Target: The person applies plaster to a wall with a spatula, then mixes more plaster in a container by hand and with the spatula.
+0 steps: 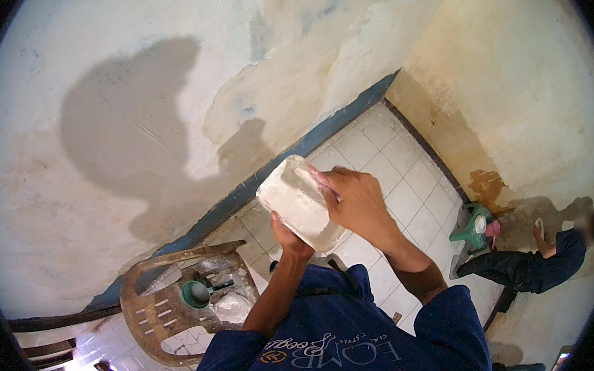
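A shallow white tray [290, 198] with rounded corners, filled with pale creamy paste, is held out in front of my body. My left hand [291, 237] grips its near edge, with the thumb up on the rim. Over the tray's right side, my right hand [357, 198] is closed around a small pinkish-red hand tool [320, 178] that touches the paste or hangs just over it. Fingers and paste hide the tool's working end, so its exact kind does not show.
At left stands a stained plastic chair [139, 293] bearing a green dipper [196, 294] and a white bag [232, 307]. Ahead rises a patchy wall [234, 73] with a blue base strip. To the right, another person [543, 261] is beside a green stool [476, 228].
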Demonstrator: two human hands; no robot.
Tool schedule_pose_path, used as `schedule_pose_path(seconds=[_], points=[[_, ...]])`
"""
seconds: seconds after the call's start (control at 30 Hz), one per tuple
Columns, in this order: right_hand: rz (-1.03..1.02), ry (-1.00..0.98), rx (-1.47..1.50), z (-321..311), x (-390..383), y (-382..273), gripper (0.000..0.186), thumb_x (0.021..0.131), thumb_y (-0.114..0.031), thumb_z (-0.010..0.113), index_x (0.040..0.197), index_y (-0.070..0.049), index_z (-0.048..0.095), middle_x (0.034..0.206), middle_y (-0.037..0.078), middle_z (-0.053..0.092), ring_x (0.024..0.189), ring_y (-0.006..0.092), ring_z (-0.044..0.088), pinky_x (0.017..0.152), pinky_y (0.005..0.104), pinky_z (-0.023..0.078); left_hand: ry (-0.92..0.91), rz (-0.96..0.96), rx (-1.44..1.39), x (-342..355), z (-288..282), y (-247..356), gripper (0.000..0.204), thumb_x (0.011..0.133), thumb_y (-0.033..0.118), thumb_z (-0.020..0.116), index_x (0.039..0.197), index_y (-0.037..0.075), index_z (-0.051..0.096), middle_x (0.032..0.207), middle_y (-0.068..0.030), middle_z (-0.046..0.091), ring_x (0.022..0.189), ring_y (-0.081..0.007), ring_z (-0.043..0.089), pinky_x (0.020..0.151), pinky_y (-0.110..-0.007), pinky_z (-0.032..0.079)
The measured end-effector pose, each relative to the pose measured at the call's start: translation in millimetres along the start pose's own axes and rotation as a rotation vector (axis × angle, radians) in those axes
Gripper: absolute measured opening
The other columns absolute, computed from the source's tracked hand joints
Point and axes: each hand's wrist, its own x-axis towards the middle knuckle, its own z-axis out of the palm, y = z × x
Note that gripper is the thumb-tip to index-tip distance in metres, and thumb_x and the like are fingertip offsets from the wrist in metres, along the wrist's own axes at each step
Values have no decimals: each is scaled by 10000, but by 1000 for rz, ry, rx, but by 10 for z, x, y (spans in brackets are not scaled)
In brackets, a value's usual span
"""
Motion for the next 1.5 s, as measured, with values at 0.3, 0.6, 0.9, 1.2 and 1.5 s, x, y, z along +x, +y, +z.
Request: schedule_pose_path(seconds=[0.3, 0.6, 0.9, 1.2, 1.5], points=[[61, 31, -90, -56, 1, 14, 158, 756, -72, 601, 893, -40, 673, 781, 142, 623, 675, 332, 612, 585, 403, 484, 91, -20, 43, -38, 29, 5, 706, 880, 559, 358, 1399, 83, 328, 1356, -117, 460, 1219, -316, 470, 1025, -454, 377], [322, -94, 593, 31, 79, 292, 134, 780, -74, 683, 870, 23, 657, 641, 52, 605, 611, 48, 483, 551, 246, 421, 80, -13, 39, -15, 134, 78, 704, 896, 580, 295, 1409, 98, 320, 1392, -137, 414, 1237, -358, 442, 1035, -503, 355], [471, -189, 850, 212, 27, 735, 157, 805, -81, 676, 931, 13, 695, 782, 10, 662, 683, 58, 558, 625, 229, 462, -90, -42, -141, -19, 111, 116, 759, 869, 609, 314, 1432, 99, 282, 1408, -142, 395, 1262, -358, 417, 1039, -520, 350], [491, -65, 952, 363, -69, 747, 167, 801, -55, 662, 950, 14, 690, 794, 17, 668, 708, 67, 572, 639, 236, 473, 159, 12, 127, -40, 199, 116, 749, 829, 563, 372, 1407, 90, 318, 1378, -181, 405, 1221, -393, 440, 1009, -537, 371], [421, 137, 923, 398, -98, 664, 92, 822, -21, 627, 899, 2, 671, 651, -21, 582, 515, 36, 455, 443, 221, 341, 99, 29, 170, -102, 157, 175, 772, 769, 513, 411, 1394, 68, 327, 1339, -184, 442, 1204, -388, 460, 994, -522, 393]])
